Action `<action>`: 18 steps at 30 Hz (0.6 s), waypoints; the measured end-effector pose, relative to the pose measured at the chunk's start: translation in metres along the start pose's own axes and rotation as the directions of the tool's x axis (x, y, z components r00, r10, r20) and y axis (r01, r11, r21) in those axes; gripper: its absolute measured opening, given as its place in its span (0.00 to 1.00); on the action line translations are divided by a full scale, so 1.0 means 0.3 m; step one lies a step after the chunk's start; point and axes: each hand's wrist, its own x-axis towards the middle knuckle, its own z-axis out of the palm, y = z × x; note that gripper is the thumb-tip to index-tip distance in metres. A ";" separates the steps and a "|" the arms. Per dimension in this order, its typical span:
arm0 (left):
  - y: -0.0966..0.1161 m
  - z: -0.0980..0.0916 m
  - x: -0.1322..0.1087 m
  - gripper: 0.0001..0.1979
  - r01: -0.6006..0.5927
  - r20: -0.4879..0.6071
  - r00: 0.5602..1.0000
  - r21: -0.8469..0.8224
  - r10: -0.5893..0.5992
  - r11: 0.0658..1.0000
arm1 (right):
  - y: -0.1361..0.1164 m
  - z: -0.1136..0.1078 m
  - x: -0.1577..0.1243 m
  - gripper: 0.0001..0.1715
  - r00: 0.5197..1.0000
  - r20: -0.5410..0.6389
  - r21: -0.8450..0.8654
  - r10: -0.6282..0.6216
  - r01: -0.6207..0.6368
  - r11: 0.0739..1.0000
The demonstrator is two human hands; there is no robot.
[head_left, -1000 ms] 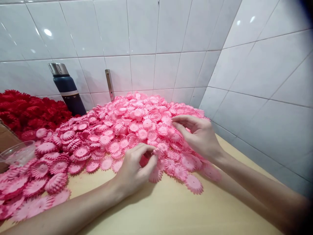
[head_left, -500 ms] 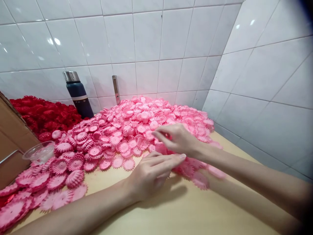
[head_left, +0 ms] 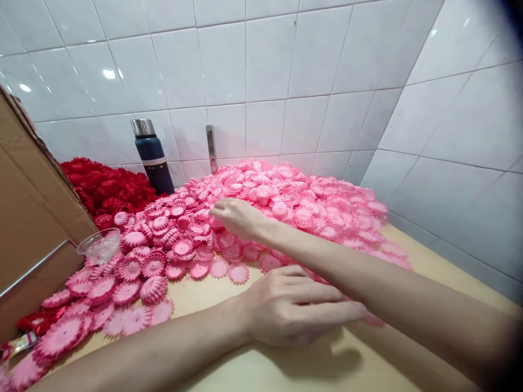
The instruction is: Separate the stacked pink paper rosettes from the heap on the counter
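Note:
My right hand [head_left: 239,219] is over a heap of pink pleated flower pieces [head_left: 278,209], its fingers curled and touching the pile. What lies under those fingertips is hidden. Lower down, my left hand [head_left: 292,307] hovers just above the pale table [head_left: 310,365], back upward, with fingers stretched to the right and slightly apart. Nothing shows in its grasp, though the palm side is out of sight. My right forearm passes above and beyond the left hand. Each pink piece is a round, scalloped disc, and many sit stacked.
A clear plastic cup [head_left: 100,246] stands left among the pink pieces, beside a cardboard box [head_left: 36,179]. Behind are red pleated pieces [head_left: 108,188] and a dark blue bottle [head_left: 153,158]. Red wrappers [head_left: 38,321] lie at lower left. White tiled walls [head_left: 265,65] bound the back and right.
My right hand has moved left across the heap, away from above the left hand. My left hand's fingers have spread slightly. The view has turned left, showing more of the box and wrappers.

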 end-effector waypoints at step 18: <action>-0.020 0.028 -0.018 0.12 -0.091 -0.038 0.995 0.067 0.093 0.994 | 0.000 -0.019 0.021 0.23 0.989 -0.037 -0.034 0.144 -0.146 0.989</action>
